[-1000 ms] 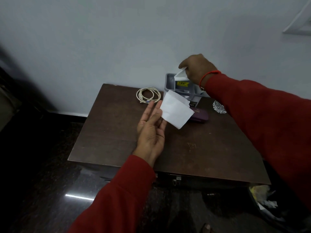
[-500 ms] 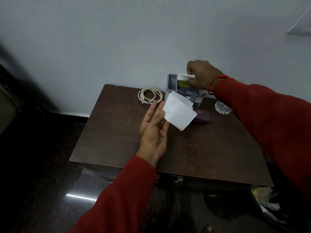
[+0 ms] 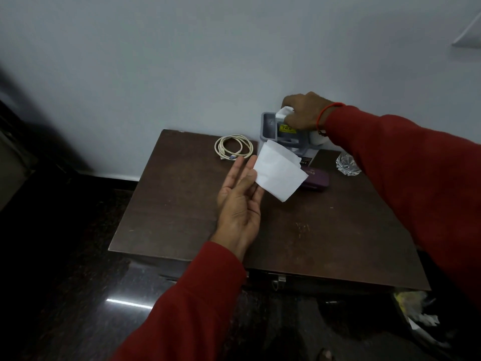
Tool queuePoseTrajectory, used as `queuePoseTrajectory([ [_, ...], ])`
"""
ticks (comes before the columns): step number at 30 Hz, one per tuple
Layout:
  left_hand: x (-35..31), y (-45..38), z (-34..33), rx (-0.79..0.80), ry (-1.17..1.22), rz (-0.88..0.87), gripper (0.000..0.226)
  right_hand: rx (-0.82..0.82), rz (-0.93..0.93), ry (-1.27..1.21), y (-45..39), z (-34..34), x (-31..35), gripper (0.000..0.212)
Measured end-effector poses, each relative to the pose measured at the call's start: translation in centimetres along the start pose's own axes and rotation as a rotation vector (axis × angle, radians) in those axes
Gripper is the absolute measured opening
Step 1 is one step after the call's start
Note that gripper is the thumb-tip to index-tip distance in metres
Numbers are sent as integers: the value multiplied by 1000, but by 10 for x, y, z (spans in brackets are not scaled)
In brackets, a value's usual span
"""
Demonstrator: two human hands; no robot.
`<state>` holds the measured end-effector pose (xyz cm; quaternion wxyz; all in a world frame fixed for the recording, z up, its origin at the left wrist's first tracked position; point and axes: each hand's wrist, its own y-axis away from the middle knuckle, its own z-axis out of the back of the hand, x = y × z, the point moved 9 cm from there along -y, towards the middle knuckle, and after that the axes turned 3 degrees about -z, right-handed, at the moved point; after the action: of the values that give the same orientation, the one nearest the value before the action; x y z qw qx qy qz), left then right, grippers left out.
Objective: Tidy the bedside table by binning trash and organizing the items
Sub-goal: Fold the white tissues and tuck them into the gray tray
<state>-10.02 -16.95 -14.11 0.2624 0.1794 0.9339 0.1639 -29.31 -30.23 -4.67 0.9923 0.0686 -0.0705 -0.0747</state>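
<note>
My left hand hovers palm-up over the dark wooden bedside table, pinching a folded white paper between thumb and fingers. My right hand reaches to the back of the table and grips a small white tissue at the top of a grey plastic organizer with a yellow label. A coiled beige cable lies at the back left. A purple case sits partly hidden behind the paper. A crumpled clear wrapper lies at the back right.
The table stands against a pale wall. A bin holding scraps of trash sits on the dark floor at the table's front right corner. A metal latch shows on the table's front edge.
My right hand has shifted slightly at the organizer and now bunches the white tissue at its top. The left hand still holds the paper in about the same place.
</note>
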Motion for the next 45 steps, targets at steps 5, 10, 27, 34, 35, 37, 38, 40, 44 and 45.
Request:
queuePoseTrajectory([
  [5,1,0,-1,0,-14,1,43,140,-1,128,-4,-10,12,37],
  [10,0,-3,-2,10,-9,-4,44,-24,19,117,-3,20,6,37],
  [27,4,-6,-5,20,-29,-5,41,-14,146,195,5,5,15,33],
  [34,3,-3,-5,21,-45,3,42,-59,109,303,8,23,19,29],
  [35,3,-3,-4,20,-48,3,43,-52,104,373,9,18,21,31],
  [37,1,-2,-3,18,-48,1,43,-26,104,453,9,12,28,35],
  [38,1,-3,-3,17,-48,-1,44,-8,101,460,7,9,31,37],
  [40,-1,-3,-1,11,-47,-3,44,51,88,432,2,6,35,41],
  [44,-1,-2,0,18,-47,-9,42,166,68,338,1,9,40,41],
  [45,-1,-2,0,19,-45,-8,41,160,53,308,0,14,39,39],
])
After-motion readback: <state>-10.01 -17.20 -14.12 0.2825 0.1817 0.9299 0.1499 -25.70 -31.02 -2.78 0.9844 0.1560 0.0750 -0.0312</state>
